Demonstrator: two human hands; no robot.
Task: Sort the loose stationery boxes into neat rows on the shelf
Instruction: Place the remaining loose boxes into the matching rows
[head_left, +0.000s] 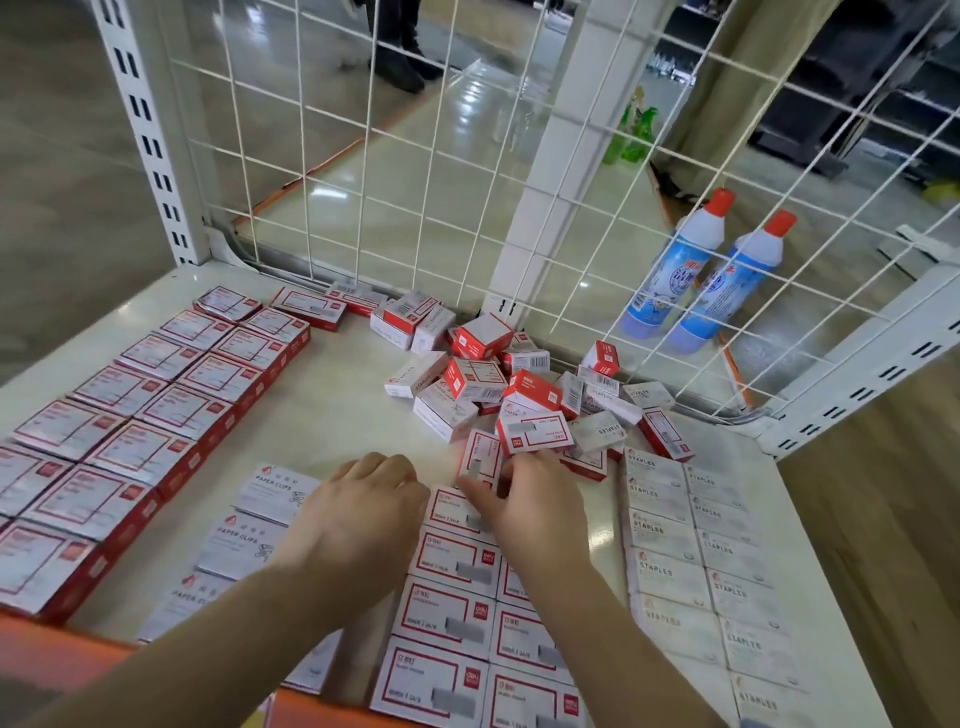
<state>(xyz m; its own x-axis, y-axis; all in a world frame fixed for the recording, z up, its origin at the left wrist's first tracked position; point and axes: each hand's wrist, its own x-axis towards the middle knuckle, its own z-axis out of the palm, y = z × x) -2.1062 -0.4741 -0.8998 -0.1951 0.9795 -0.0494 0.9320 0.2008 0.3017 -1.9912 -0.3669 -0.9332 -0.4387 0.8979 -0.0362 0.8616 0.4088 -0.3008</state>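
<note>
A cream shelf with an orange front lip is filling most of the frame, backed by a white wire grid panel running across the upper half. Through the grid a glossy floor is showing, with two blue-and-white bottles with red caps leaning at the right and a pair of dark shoes standing at the top centre.

Sorted boxes are lying flat in rows. Large red-edged boxes are forming two rows running diagonally from the lower left toward the upper centre. White paper clip boxes are sitting at lower centre-left, red-framed boxes are lining up at lower centre with their long axes across the frame, and white staples boxes are making two columns at the lower right.

A loose heap of small boxes is lying jumbled at centre right against the grid, pointing every way, some tipped on end.

The left hand is resting knuckles-up on the rows with fingers curled under; whether it is gripping anything cannot be told. The right hand is reaching to the heap's near edge, its fingers seemingly pinching a small red-and-white box that is standing tilted on its short end.
</note>
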